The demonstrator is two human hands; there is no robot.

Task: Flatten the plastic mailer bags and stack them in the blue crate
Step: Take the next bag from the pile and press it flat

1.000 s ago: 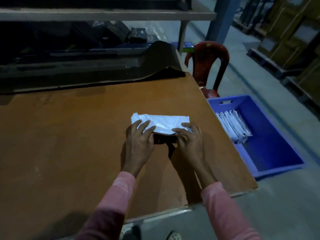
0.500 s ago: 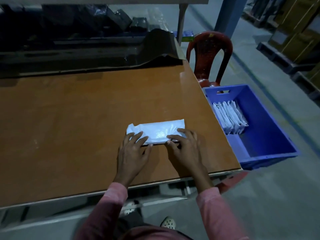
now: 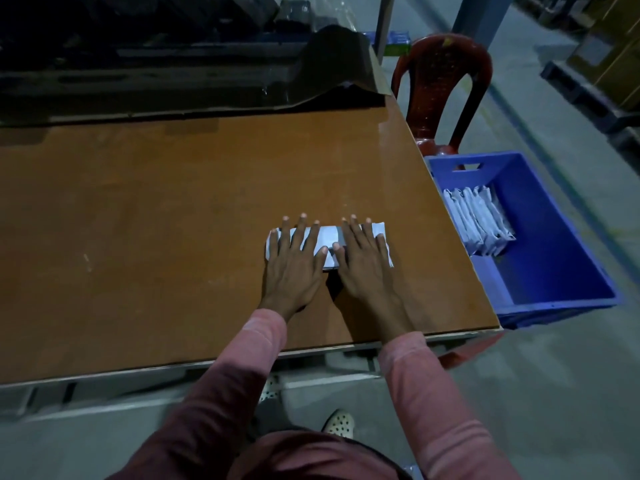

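Mailer bag [image 3: 328,239], white, lies flat on the brown table [image 3: 173,220], just right of the frame's centre and near the table's right edge. The left hand [image 3: 294,268] and right hand [image 3: 363,268] both press down on it, palms flat, fingers straight and spread, thumbs nearly meeting over the bag's middle. Only the bag's two ends and a strip between the hands show, and that surface is too dim to tell whether it bears a label.

At the right of the frame the blue crate [image 3: 561,308] stands on the floor just beside the table. A row of white mailers [image 3: 479,220] is packed side by side along its left wall.

A dark red plastic chair [image 3: 446,71] stands beyond the crate, upper right. A black sheet [image 3: 173,64] lies across the table's far end. A small blue-and-green box [image 3: 398,39] sits at top centre, its print too blurred to read.
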